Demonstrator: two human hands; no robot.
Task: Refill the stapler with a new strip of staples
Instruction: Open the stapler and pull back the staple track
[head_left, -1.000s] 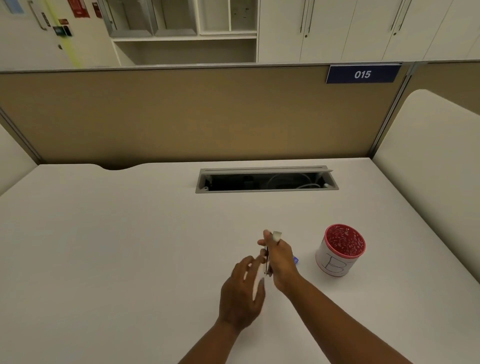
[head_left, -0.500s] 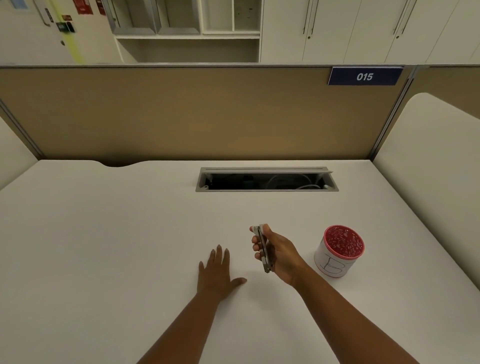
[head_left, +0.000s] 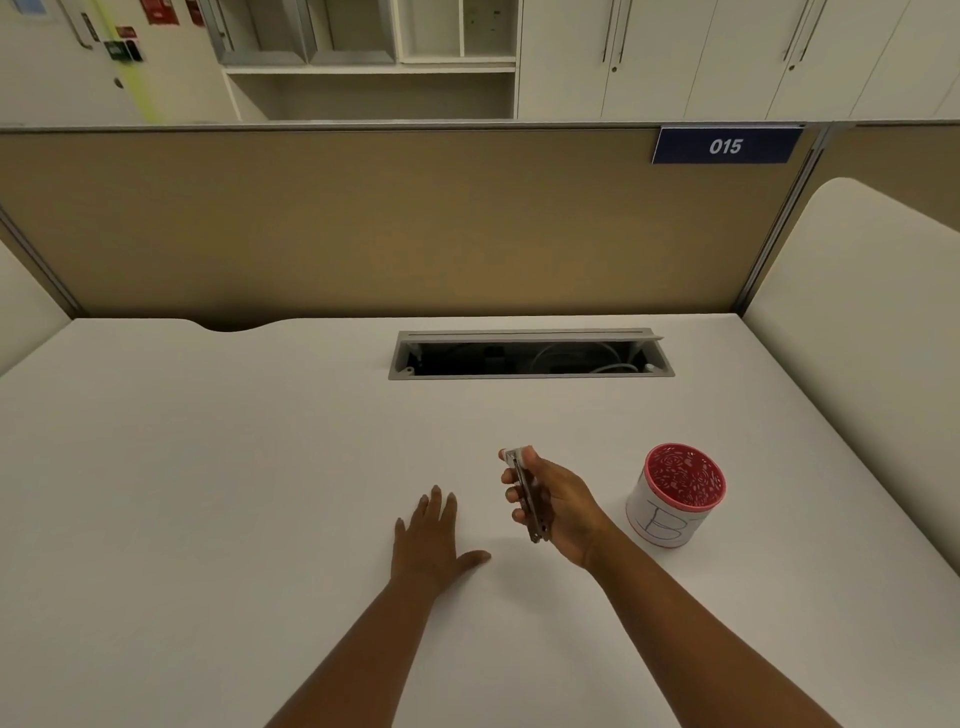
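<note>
My right hand (head_left: 558, 501) grips a small metal stapler (head_left: 527, 496) above the white desk, holding it edge-on with its front end pointing away from me. Fingers wrap its left side, the thumb presses near the top. My left hand (head_left: 428, 540) lies flat on the desk to the left of the stapler, palm down, fingers spread, holding nothing. No loose strip of staples is visible.
A white cylindrical container (head_left: 675, 496) with a red patterned top and a "B" drawn on its side stands right of my right hand. An open cable tray (head_left: 530, 356) is cut into the desk (head_left: 208, 467) farther back. A tan partition rises behind.
My left hand left the stapler, moved left and settled flat on the desk. My right hand turned the stapler and keeps holding it; a small blue item seen near it earlier is out of sight.
</note>
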